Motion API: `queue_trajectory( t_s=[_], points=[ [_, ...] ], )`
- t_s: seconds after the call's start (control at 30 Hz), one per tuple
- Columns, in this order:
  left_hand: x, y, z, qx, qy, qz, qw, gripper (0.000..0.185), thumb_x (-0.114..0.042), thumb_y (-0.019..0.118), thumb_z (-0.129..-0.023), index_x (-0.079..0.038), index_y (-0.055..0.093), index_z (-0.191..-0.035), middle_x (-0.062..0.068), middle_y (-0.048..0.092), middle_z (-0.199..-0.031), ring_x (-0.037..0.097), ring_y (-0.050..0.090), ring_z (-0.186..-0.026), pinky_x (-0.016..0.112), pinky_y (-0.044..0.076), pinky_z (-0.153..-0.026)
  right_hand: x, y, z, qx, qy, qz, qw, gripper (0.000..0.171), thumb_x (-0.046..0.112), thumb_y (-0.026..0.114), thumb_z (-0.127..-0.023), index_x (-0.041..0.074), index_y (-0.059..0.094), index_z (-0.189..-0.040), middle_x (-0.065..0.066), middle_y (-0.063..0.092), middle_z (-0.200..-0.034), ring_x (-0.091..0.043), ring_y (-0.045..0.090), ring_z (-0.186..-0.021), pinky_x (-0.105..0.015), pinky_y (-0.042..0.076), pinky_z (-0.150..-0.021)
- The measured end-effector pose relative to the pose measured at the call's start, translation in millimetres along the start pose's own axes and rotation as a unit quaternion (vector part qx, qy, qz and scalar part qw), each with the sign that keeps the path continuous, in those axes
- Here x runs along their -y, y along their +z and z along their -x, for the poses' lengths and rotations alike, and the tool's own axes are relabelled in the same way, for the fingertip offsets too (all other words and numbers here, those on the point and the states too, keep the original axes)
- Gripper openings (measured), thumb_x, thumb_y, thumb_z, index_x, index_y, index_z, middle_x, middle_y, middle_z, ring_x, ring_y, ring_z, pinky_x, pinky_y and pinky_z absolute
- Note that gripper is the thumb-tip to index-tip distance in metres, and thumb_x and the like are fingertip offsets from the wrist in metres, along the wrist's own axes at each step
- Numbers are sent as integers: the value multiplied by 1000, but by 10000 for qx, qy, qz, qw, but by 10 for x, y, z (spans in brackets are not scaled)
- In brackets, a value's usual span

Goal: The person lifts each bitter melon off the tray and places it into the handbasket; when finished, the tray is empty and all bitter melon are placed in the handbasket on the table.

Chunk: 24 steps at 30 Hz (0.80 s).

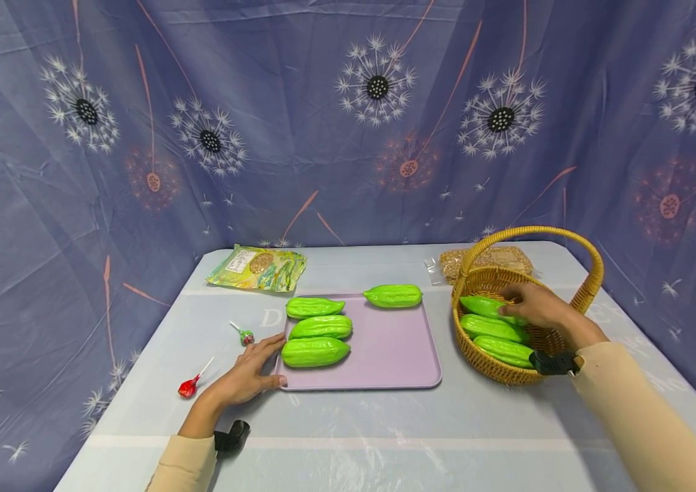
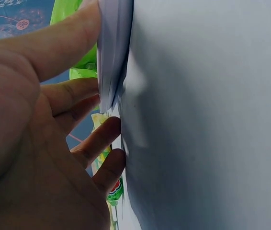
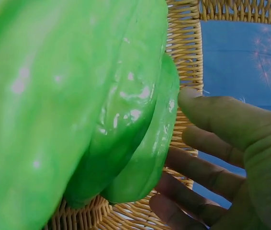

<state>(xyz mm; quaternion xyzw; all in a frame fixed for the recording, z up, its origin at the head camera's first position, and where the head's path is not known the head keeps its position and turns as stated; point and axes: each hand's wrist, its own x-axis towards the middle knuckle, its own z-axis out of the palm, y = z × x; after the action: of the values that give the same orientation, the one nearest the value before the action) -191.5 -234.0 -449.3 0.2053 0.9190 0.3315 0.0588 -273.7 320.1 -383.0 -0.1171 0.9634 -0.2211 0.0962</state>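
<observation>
Head view: a person sits at a table [image 1: 348,437] draped in pale cloth, both hands out.
Left hand [image 1: 248,374]: at 8 o'clock; fingers straight, flat on the table, touching the near left corner of a lilac tray [image 1: 384,348].
Right hand [image 1: 535,305]: at 3 o'clock, inside a wicker basket [image 1: 590,273]; fingers curl over the farthest of three green gourds [image 1: 483,306]. How firmly it holds is hard to tell.
Gourd axis: long axis runs left to right, one tapered end toward 9 o'clock, the other hidden under the fingers.
Tray contents: three gourds stacked along its left side, a fourth on its far edge at 12 o'clock, all lying left to right.
Hidden: basket handle crosses in front of a clear packet at 1 o'clock.
Left wrist view: fingertips [image 2: 111,129] press the tray edge; the thumb lies along its rim, unseen from the head.
Right wrist view: gourds fill the frame, blurred; fingers appear spread, just beside the nearest gourd.
Elsewhere: two lollipops at 9 o'clock, a printed pouch at 11 o'clock.
</observation>
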Motion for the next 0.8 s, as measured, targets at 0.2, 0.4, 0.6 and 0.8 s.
queue_trajectory(
  t_s=[0.2,0.4,0.6,0.8],
  points=[
    [-2,0,-1,1,-6,19,10000,75,-29,71,-82,-2,38,-143,14,31,-153,41,25,-135,66,17,-104,52,-30,51,-204,-141,-153,9996,56,32,61,-91,-3,49,-133,-28,55,-128,-43,54,-112,-48,49,-83],
    [7,7,-6,6,-33,19,10000,75,-30,72,-82,-2,39,-143,13,31,-153,41,25,-135,66,17,-104,156,-82,102,-408,-310,-22,9987,57,36,61,-91,-1,50,-132,-25,55,-129,-42,53,-114,-51,46,-87],
    [13,7,-5,-15,-19,-6,10000,75,-30,72,-82,-2,39,-143,14,31,-152,41,26,-135,66,17,-104,277,-96,173,-618,-566,-51,9965,55,36,62,-90,0,52,-130,-24,56,-128,-43,52,-117,-56,42,-92],
    [12,6,-3,-14,-2,16,10000,75,-29,72,-82,-1,38,-143,14,31,-152,41,25,-135,65,18,-104,384,-24,245,-898,-896,-143,9918,47,33,63,-90,3,57,-126,-20,62,-122,-39,56,-112,-55,44,-90]
  ],
)
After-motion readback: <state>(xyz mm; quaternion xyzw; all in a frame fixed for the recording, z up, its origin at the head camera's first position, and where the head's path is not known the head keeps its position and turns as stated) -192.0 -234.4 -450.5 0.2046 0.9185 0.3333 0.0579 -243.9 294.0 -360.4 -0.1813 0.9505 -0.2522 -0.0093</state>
